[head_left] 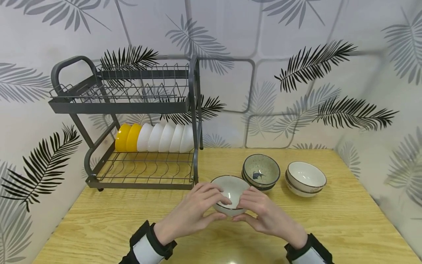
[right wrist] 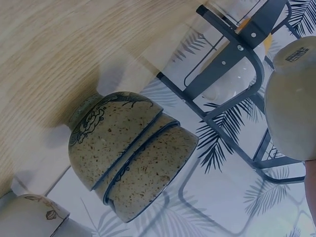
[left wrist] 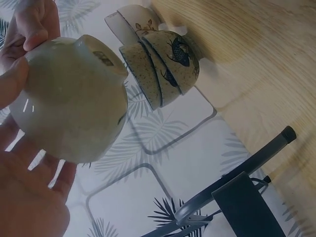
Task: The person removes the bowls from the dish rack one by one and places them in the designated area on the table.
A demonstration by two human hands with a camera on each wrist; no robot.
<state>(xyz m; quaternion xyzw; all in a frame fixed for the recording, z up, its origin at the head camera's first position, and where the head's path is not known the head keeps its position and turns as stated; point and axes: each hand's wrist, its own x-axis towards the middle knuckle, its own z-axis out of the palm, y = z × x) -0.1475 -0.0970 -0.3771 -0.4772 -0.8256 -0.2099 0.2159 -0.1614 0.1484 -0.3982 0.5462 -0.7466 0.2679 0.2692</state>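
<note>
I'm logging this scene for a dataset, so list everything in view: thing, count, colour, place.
held bowl: one, white with dark rim, front centre of the table, gripped by both hands
speckled bowls: stack of at least two, grey-green with blue fish, right of the held bowl
cream bowls: stack of two, brown rim, far right
dish rack: one, dark grey, two tiers, back left
yellow bowls: two, lower tier, left end
white bowls: five, lower tier, beside the yellow ones
table: one, light wood
left hand: grips the held bowl
right hand: grips the held bowl
</note>
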